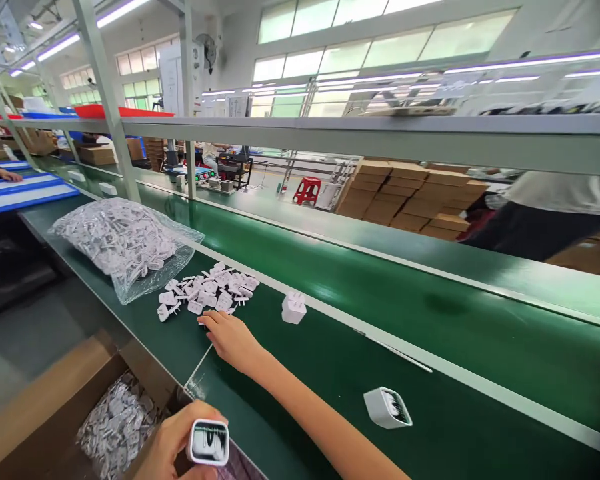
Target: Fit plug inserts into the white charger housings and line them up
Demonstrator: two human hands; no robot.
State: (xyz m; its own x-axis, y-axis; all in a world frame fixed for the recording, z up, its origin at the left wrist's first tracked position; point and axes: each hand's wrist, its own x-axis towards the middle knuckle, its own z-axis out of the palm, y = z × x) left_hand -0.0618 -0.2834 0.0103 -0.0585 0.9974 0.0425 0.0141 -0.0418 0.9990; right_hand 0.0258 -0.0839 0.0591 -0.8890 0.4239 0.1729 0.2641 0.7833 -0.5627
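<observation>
My left hand (167, 443) is closed around a white charger housing (209, 443), its open end facing me with dark and white parts inside. My right hand (231, 341) reaches to the near edge of a pile of white plug pieces with prongs (207, 290). Its fingers are bent together over one white plug piece (201, 321), mostly hidden beneath the fingertips. Another open charger housing (387, 408) lies on its side on the green bench, right of my right forearm. A white plug charger (293, 308) stands beyond my right hand, prongs up.
A clear plastic bag (115, 240) full of plug pieces lies at the left. Below the bench edge, a cardboard box (45, 400) holds more white pieces. A green conveyor belt (330, 267) runs behind a pale rail. At far left, another person's hand (9, 175) rests near blue-edged trays (30, 193).
</observation>
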